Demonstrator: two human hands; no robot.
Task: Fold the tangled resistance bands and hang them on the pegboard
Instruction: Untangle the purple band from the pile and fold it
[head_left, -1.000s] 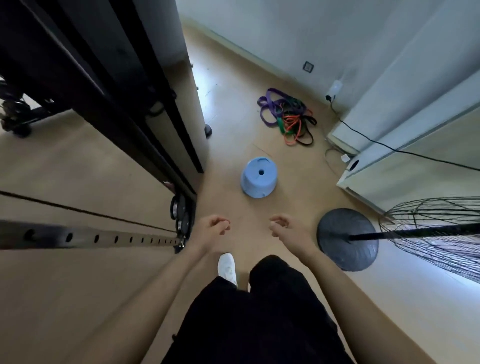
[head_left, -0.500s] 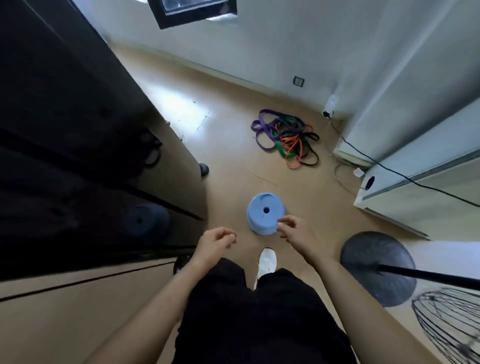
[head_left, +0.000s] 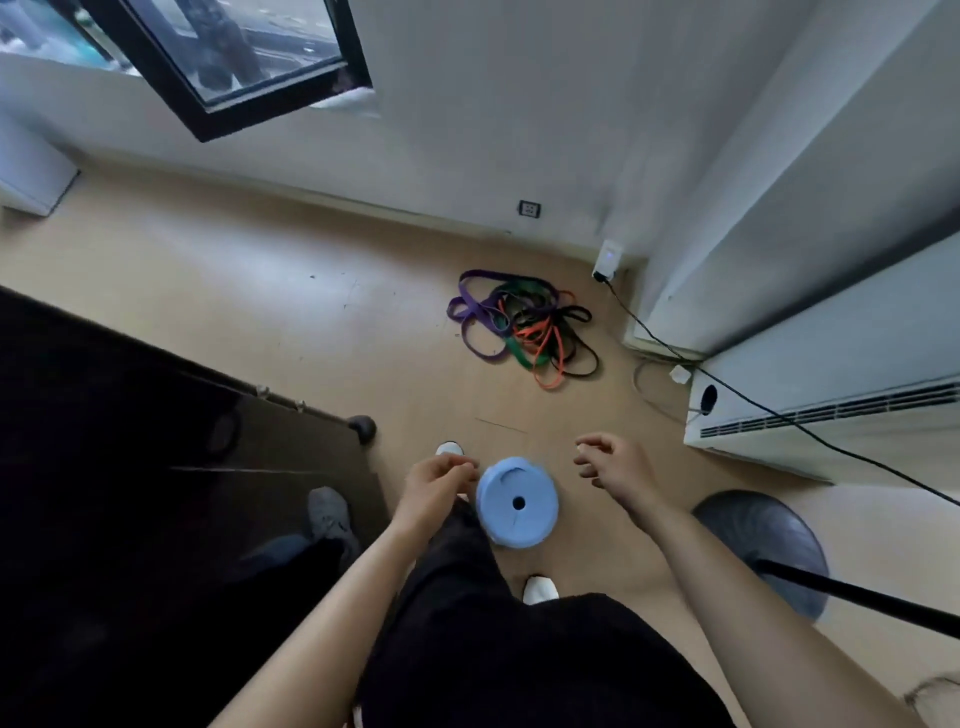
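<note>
Person facing tangled resistance bands (head_left: 524, 327) on the floor (head_left: 260, 291).
They lie heaped near the wall (head_left: 519, 130), well apart from the left hand (head_left: 439, 483) and right hand (head_left: 610, 467), which hang loosely curled and empty, flanking a blue disc (head_left: 518, 501), possibly a stool.

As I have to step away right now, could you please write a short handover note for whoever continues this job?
Left hand: loosely curled, holds nothing.
Right hand: loosely curled, holds nothing.
Resistance bands: one tangled pile of purple, green, orange and black on the floor ahead, near the wall corner, beyond the round blue object at the feet.
Pegboard: not in view.
Done: nothing; no band is picked up, folded or hung.
Left: reach the pile, untangle it, fold each band and hang them all on the pegboard.
</note>
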